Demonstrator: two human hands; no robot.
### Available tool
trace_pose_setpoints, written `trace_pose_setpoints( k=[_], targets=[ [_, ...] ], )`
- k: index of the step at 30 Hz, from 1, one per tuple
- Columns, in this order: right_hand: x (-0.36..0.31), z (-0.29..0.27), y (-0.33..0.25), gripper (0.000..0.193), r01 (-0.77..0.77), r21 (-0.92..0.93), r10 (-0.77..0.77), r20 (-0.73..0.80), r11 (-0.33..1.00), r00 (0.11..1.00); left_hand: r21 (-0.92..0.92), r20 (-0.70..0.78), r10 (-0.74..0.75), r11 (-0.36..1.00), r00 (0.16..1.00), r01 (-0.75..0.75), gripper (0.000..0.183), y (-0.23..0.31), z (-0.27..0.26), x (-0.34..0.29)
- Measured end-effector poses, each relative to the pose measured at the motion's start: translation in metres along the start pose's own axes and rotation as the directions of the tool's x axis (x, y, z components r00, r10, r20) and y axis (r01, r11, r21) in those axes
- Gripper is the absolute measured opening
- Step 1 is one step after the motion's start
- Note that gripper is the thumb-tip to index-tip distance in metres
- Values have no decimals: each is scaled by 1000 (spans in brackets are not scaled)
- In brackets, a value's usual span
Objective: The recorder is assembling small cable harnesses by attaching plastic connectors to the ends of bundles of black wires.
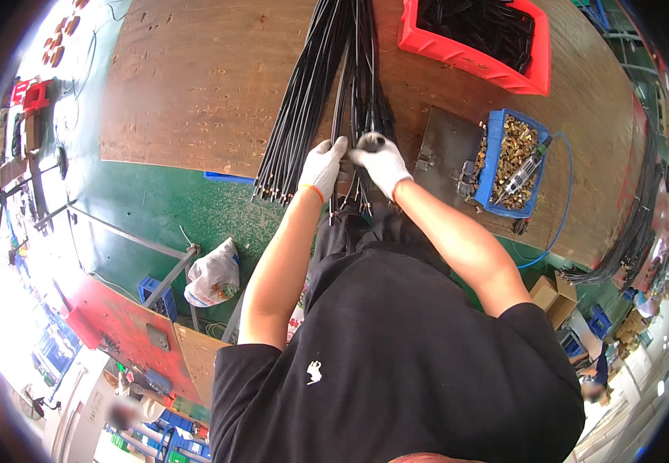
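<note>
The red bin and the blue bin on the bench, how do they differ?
The red bin holds black parts; the blue bin holds brass-coloured metal bits with a slim tool lying on top. The red bin looks larger and sits at the far edge of the wooden bench; the blue bin sits nearer, on a dark plate, right of the gloved right hand. Both are open plastic bins.
</note>
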State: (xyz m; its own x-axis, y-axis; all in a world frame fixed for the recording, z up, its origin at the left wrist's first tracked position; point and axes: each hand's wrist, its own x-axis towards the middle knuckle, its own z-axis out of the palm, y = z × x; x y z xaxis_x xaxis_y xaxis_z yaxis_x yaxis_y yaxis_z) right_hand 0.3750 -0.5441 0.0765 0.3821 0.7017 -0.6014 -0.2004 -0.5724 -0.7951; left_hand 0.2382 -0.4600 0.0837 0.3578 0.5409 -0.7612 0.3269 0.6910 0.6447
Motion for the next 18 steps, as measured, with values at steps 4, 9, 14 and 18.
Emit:
trace_pose_setpoints(
  k=[4, 9, 14, 18],
  targets=[
    [61, 6, -17, 22, 43, -148, -69, -173, 988, 982, -54, 95, -62, 996, 994, 67, 32, 11, -20, -1],
    [68, -15, -25, 33, 141, -633, -235, -66, 761, 970, -173, 163, -128, 973, 978, 156, 32, 15, -27, 2],
    [14, -8, -35, 26, 280, -906, -210, 221, 317, 953, -158, 239, -123, 974, 963, 164, 29, 21, -11, -6],
    [14, -22, -15, 44, 191, -740, -230, 51, 645, 972, -207, 261, -88, 967, 961, 145, 26, 12, -10, 2]
  ],
)
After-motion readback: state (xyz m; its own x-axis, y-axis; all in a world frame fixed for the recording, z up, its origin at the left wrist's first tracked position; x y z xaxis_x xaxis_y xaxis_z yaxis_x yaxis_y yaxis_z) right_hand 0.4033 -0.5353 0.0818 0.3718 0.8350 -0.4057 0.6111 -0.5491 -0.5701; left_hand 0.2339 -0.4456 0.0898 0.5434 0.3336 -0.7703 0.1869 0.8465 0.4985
